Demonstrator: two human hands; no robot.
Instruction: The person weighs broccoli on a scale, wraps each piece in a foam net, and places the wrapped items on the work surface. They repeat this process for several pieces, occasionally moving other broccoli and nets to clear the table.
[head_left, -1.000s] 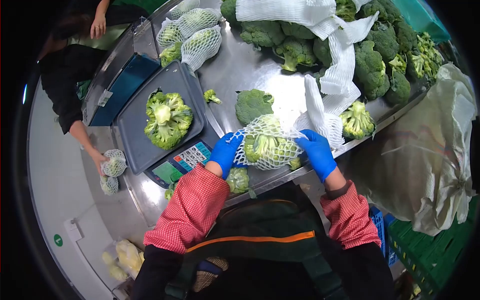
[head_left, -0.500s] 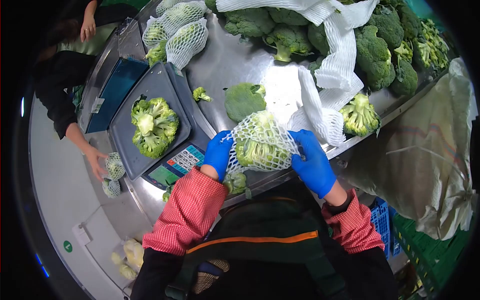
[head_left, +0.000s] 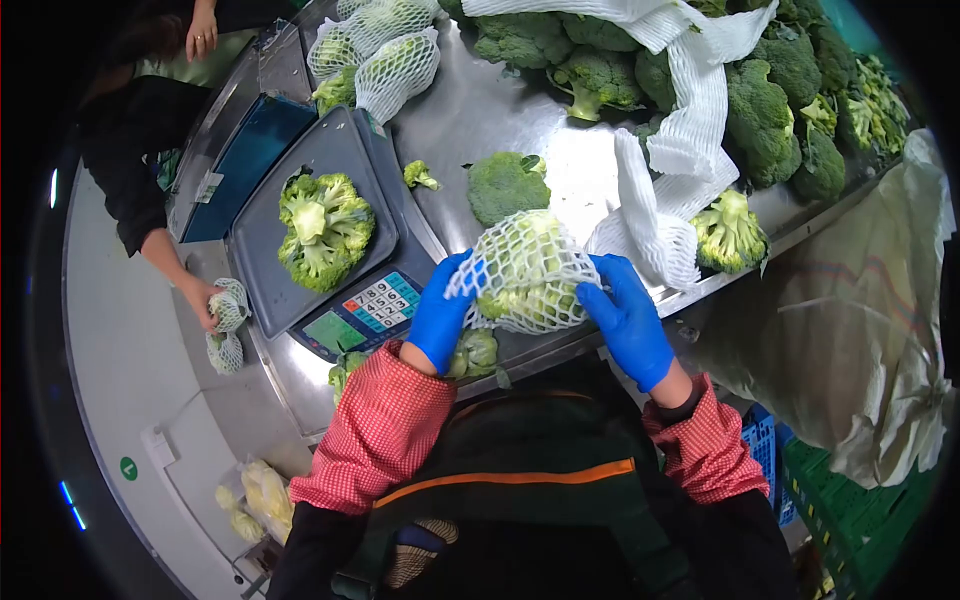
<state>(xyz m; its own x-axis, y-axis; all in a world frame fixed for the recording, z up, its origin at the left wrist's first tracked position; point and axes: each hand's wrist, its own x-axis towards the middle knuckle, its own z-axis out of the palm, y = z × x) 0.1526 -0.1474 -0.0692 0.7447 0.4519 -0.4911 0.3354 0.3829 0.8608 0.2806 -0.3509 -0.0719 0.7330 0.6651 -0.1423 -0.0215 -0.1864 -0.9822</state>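
A broccoli head in a white foam net sleeve (head_left: 532,272) lies between my gloved hands at the front edge of the metal table. My left hand (head_left: 440,315) grips the net's left side, its fingertips partly behind the mesh. My right hand (head_left: 630,325) pinches the right side with thumb and fingers. The net covers most of the head, and pale green shows through the holes. Just behind it sits a bare broccoli head (head_left: 508,188). Leafy trimmings (head_left: 474,352) lie below, near my left wrist.
To the left, a scale (head_left: 335,318) bears an upturned broccoli head (head_left: 326,230). Netted heads (head_left: 398,72) lie behind it. Loose foam nets (head_left: 692,110) drape by the broccoli pile (head_left: 765,115). A co-worker's hand (head_left: 197,300) holds a netted item (head_left: 231,306). A sack (head_left: 840,310) hangs at right.
The view has shifted, so the table's things appear farther right. My left fingers have moved higher along the net's edge. The co-worker's hand has closed on the netted item.
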